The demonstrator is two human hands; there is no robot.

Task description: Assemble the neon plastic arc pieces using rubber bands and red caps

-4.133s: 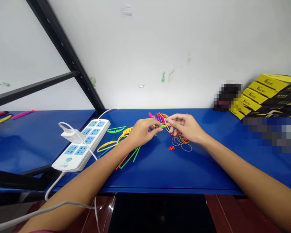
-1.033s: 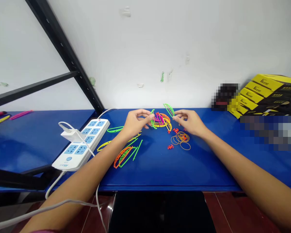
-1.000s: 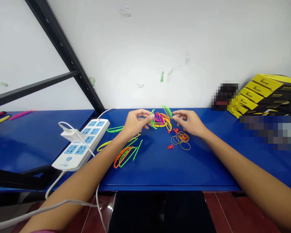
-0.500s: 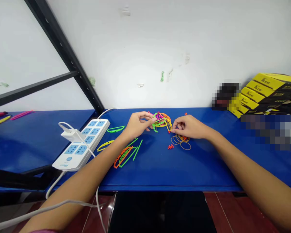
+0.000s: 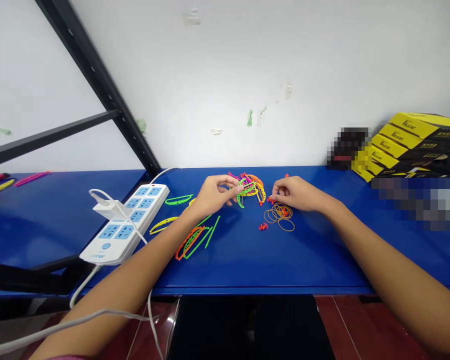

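My left hand (image 5: 217,192) is closed, thumb and fingers pinching a green curved plastic strip (image 5: 240,199) at the near side of a tangled pile of yellow, orange and magenta plastic strips (image 5: 260,187). My right hand (image 5: 290,192) has its fingertips pressed together on a small red plastic piece (image 5: 271,200), just right of the pile. Beneath that hand lie several tan rubber bands (image 5: 286,226). Another small red piece (image 5: 263,227) rests in front of them. How much of the pile my left hand carries is hidden.
Left of my left forearm are a white power strip (image 5: 114,245) with a plugged-in charger (image 5: 111,210) and cables. Loose green, orange and yellow strips (image 5: 189,242) lie beside the forearm. Yellow-black boxes (image 5: 401,145) are stacked at the back right of the blue table (image 5: 285,270).
My right hand has drawn a little to the right, away from the pile, and a small red piece now shows at its fingertips. My left hand has hardly moved.
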